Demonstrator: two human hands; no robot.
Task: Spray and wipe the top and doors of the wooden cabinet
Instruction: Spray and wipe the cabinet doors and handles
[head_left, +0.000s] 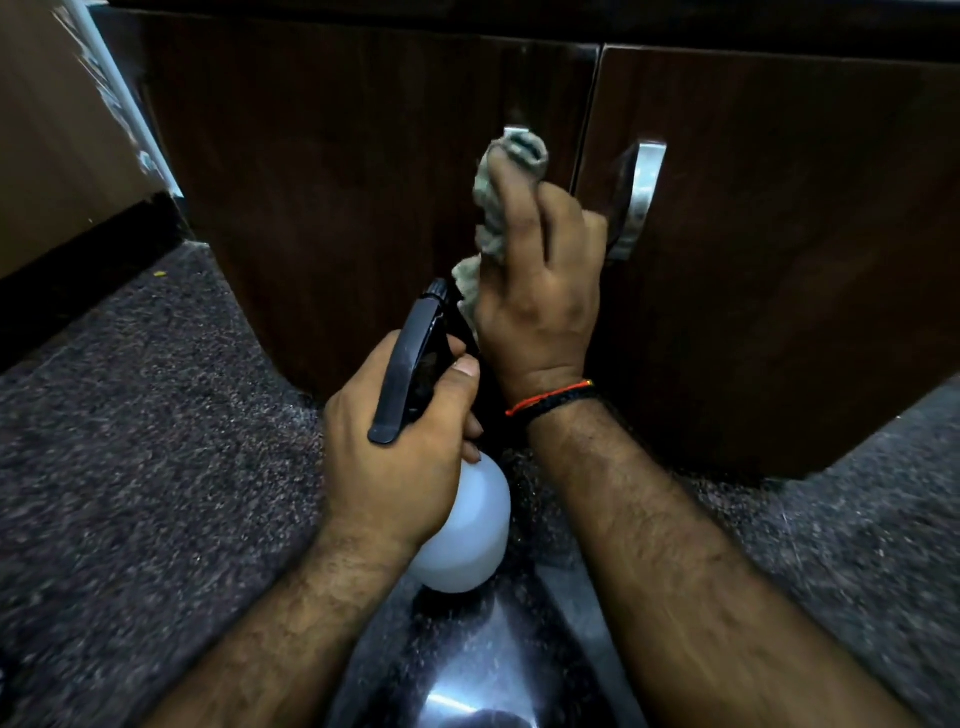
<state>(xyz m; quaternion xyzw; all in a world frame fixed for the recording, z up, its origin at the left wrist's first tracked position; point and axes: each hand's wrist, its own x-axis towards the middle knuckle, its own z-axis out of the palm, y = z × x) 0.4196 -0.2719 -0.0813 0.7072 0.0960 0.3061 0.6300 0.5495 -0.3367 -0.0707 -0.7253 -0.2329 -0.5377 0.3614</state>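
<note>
The dark wooden cabinet (363, 182) fills the frame's upper half. At centre, the right hand (540, 291) grips a grey cloth (493, 208) over the left door's handle. Below, the left hand (395, 452) holds a spray bottle (467, 525) above speckled floor (130, 441).

Dark cabinet doors (363, 182) closed; grey cloth (498, 208) bunched against left.

Two metal handles (636, 200) jut from the dark cabinet doors (363, 182). Open carpet (130, 441) lies left; a wall (52, 130) closes the far left.
</note>
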